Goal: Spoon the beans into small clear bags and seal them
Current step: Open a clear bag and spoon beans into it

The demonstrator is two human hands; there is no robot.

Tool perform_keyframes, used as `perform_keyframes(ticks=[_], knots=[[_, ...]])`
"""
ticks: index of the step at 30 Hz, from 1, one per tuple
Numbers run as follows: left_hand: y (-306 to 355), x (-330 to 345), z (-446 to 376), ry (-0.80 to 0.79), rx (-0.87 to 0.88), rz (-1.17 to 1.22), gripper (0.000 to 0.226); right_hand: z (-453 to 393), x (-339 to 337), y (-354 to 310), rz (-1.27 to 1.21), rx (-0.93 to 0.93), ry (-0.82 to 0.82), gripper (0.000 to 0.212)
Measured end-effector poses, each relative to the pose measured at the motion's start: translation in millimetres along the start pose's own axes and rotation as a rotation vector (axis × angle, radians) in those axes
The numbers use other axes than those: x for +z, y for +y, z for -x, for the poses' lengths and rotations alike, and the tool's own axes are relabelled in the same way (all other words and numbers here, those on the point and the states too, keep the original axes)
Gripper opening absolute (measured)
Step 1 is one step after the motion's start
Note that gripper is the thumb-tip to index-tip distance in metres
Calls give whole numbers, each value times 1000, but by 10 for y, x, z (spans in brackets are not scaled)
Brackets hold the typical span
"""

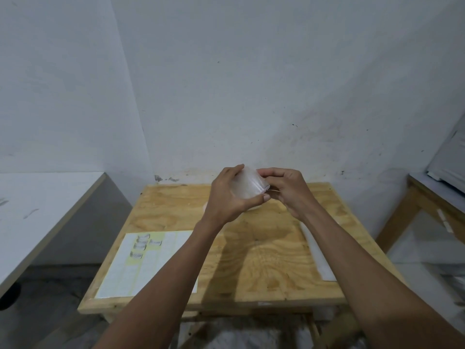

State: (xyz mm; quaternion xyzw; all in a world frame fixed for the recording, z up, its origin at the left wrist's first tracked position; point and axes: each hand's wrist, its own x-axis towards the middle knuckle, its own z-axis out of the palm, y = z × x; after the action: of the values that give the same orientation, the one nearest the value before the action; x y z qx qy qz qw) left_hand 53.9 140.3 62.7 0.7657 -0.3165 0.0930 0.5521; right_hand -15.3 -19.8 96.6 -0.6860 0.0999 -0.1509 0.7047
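Both hands are raised over the far middle of the wooden table (pixel 251 260). My left hand (pixel 227 197) grips a stack of small clear bags (pixel 249 183), thumb under it and fingers over the top. My right hand (pixel 289 190) pinches the stack's right edge, where a thin bag rim sticks out. A pale round object (pixel 207 206) on the table is mostly hidden behind my left hand. I see no beans and no spoon.
A white sheet (pixel 151 268) with several small clear items (pixel 141 246) lies at the table's front left. A long white strip (pixel 318 250) lies along the right side. A white counter (pixel 37 210) stands left, another wooden table (pixel 427 197) right, a wall behind.
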Motion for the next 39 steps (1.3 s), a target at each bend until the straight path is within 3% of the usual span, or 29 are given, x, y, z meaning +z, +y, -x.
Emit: perform_keyframes(ticks=[4,6,9,11,16,24,28,36,39], knots=[[-115,15,6,42,-8,15,96,-60,-63,47,-17,22,27,19],[-201,-3,14,59,-26,7,94,-137,-151,106,-63,29,135,13],[-326,-37,34,80,-36,-25,94,-317,-408,332,190,15,388,6],[-401,-50,48,81,-44,-37,97,-424,-600,518,408,23,457,10],[-578,-51,41,88,-35,-81,100,-644,-859,906,687,127,420,13],[-797,-30,-64,73,-60,-114,98,-901,-765,1190,919,178,375,26],[-877,30,-75,64,-80,-116,95,-939,-735,1243,928,167,374,15],[-904,127,-53,45,-95,-97,95,-895,-788,1218,948,50,315,32],[-896,119,-56,40,-97,-105,98,-900,-826,1221,847,67,340,25]])
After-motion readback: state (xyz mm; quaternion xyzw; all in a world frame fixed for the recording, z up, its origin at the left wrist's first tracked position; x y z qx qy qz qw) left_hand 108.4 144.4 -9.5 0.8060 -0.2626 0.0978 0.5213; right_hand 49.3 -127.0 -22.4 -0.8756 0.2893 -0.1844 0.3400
